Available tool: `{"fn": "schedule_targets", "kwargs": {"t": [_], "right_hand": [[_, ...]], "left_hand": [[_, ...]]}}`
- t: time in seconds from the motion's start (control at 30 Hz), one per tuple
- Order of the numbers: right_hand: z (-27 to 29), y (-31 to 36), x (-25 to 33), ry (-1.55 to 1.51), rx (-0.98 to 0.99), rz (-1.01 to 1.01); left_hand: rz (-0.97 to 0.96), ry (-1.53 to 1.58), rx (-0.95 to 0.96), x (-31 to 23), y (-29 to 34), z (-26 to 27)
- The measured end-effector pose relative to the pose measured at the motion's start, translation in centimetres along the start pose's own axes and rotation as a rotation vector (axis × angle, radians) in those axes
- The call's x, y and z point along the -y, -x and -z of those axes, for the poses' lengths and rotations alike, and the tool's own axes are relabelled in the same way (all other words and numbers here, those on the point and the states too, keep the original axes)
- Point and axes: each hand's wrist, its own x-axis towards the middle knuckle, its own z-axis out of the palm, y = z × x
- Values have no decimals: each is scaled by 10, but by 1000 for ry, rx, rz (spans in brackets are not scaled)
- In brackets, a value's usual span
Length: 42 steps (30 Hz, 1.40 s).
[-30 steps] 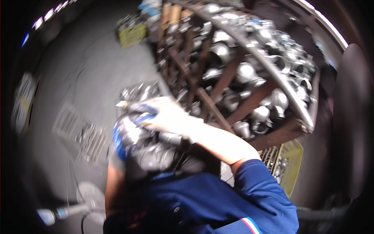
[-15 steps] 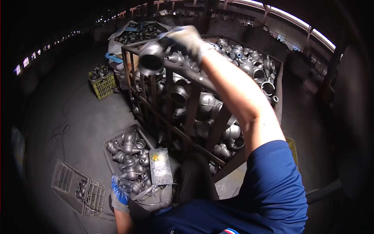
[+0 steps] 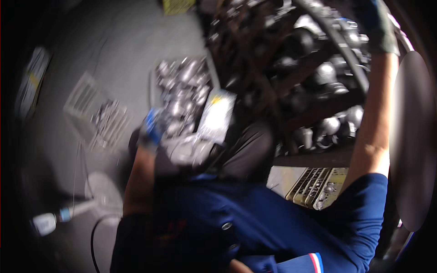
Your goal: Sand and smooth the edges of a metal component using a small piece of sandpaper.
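Observation:
My left hand (image 3: 152,128), in a blue and grey glove, is beside the near left edge of a shallow tray (image 3: 153,93). Heaped in that tray are grey metal castings (image 3: 182,86), round-bodied with short necks. Motion blur smears the left fingers, so their grip is unclear. My right arm stretches up to the upper right, over the rim of a metal cage. There my gloved right hand (image 3: 381,34) sits at the picture's top edge, fingers dark and partly out of sight. Whether it holds anything does not show. Similar castings (image 3: 325,75) fill the cage (image 3: 334,34).
A pale flat plate (image 3: 217,116) with a yellow spot lies at the tray's right side. On the floor to the left is a grey plastic crate (image 3: 84,98). A yellow crate (image 3: 179,5) stands at the top, and a slatted crate (image 3: 309,186) below the cage.
The view has swung down and to the right, with blur. My right hand, earlier holding a round metal casting above the cage's corner, is now at the top right; that casting is no longer discernible.

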Motion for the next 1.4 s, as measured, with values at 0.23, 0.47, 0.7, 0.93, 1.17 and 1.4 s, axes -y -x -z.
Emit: {"fn": "schedule_targets", "kwargs": {"t": [0.23, 0.47, 0.7, 0.93, 1.17, 1.4], "right_hand": [[-69, 185, -144, 94, 542, -378], [-44, 305, -258, 504, 197, -425], [-48, 304, -269, 436, 148, -398], [-52, 299, -269, 374, 111, -441], [-47, 300, -271, 456, 146, -544], [-47, 302, -276, 408, 113, -444]], "left_hand": [[239, -15, -656, 27, -27, -20], [110, -269, -746, 66, -58, 32], [190, -2037, -266, 73, -121, 16], [525, -2417, 170, 70, -143, 18], [647, -2294, 156, 63, -162, 31], [377, -2180, -44, 43, -114, 17]]}}
